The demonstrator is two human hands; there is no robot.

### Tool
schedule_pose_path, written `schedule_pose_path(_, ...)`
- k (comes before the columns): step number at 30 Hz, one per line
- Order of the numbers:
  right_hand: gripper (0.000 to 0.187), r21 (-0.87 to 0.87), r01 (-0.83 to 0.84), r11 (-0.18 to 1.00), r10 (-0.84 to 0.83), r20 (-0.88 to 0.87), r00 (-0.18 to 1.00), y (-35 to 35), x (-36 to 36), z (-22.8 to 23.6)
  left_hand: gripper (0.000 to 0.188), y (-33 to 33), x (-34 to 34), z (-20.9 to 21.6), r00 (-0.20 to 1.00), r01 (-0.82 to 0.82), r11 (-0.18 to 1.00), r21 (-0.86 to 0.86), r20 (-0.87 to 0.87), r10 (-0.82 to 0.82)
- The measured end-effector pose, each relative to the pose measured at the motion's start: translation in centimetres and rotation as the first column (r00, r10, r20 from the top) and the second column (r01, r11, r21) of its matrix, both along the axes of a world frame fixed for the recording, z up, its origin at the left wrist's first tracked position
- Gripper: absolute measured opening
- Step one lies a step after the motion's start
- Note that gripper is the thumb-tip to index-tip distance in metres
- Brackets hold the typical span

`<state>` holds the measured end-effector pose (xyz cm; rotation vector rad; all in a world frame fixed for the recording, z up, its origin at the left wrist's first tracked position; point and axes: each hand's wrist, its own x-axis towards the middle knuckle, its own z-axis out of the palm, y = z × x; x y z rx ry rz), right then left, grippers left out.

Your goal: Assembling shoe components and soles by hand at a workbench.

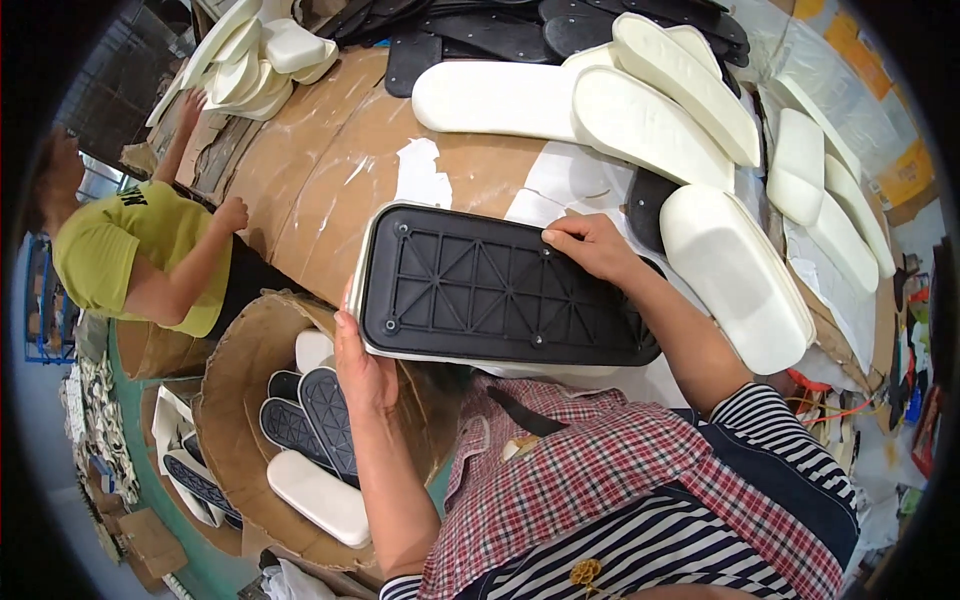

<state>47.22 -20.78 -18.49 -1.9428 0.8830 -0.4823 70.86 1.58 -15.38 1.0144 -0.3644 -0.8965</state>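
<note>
Black ribbed base plate (pixel 500 285): held at the near edge of the cardboard-covered desk (pixel 300 180), ribbed face toward the camera, long side running left to right. Backed by a white layer (pixel 360 262), showing as a thin rim along the left end and near side. Gripped at the left end by left hand (pixel 365 365), fingers clamped on it, thumb along the rim, rest tucked mostly out of sight. Touched at the far edge by right hand (pixel 595 245), with fingers bent, thumb and forefinger close together beside a metal insert (pixel 547 254); can't tell if pinching anything small. Sharing the desk with white molded pads (pixel 490 97), stacked and overlapping behind and to the right, plus a pile of black plates (pixel 490 38) along the back. Down left, just beside left forearm (pixel 395 470): round cardboard bin (pixel 228 400), with a white pad (pixel 318 498) and black ribbed pads (pixel 330 420) inside, jumbled. Further left, beyond the bin: co-worker (pixel 150 250) in yellow-green T-shirt, one arm stretched toward a stack of white pads (pixel 240 75).
</note>
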Motion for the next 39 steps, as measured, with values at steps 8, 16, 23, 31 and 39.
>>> schedule_pose_path(8, 0.029, -0.015, -0.001, 1.000, 0.002, 0.070, 0.998, 0.6, 1.0, -0.1, 0.059, 0.7, -0.5, 1.0, 0.987, -0.002, 1.000, -0.024, 0.163, 0.006)
schedule_pose_path(16, 0.022, -0.003, -0.032, 0.999, 0.032, 0.123, 0.992, 1.8, 1.4, -0.3, 0.076, 1.8, -1.5, 2.3, 0.979, -0.015, 1.000, 0.012, 0.203, 0.012)
schedule_pose_path(23, 0.022, -0.164, -0.125, 0.978, 0.128, 0.006, 0.992, 2.7, 0.7, 2.0, 0.081, 3.2, -2.1, 2.1, 0.988, -0.007, 1.000, -0.024, 0.157, 0.011)
schedule_pose_path(31, 0.032, -0.167, -0.324, 0.931, 0.364, 0.385, 0.848, 2.9, 5.7, 7.3, 0.089, 3.0, -3.3, 3.3, 0.989, 0.041, 0.997, -0.063, 0.144, -0.031)
schedule_pose_path(39, 0.027, 0.073, -0.543, 0.837, 0.440, 0.499, 0.746, 3.6, 8.4, 6.3, 0.071, 3.5, -2.8, 6.6, 0.913, 0.068, 0.985, 0.157, 0.389, -0.125)
